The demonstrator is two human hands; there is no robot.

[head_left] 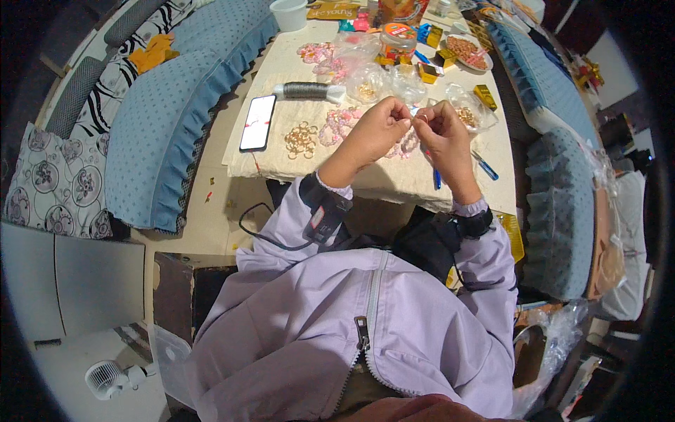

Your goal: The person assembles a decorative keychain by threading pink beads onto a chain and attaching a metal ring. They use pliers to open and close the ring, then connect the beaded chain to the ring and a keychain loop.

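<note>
A pale lilac jacket (281,316) fills the near side. On the cream-covered worktop (281,165), a blue pen (436,178) and a blue-handled tool (486,167) lie near the front edge, right of the middle. Just beyond, a cluster of gold rings (300,139) rests to the left, beside a phone (258,123) with a lit white screen.

Above the worktop the left hand (380,131) and right hand (446,138) come together, thumbs and fingertips pinched narrow — what sits between them is too small to tell. A pink bead strand (337,125) lies on the worktop, just left of the left hand. Farther back are a spool of grey cord (309,91), an orange-lidded jar (399,43) and a plate (485,66) of small reddish-brown pieces — and, at the far left corner, a white tub (288,15).
</note>
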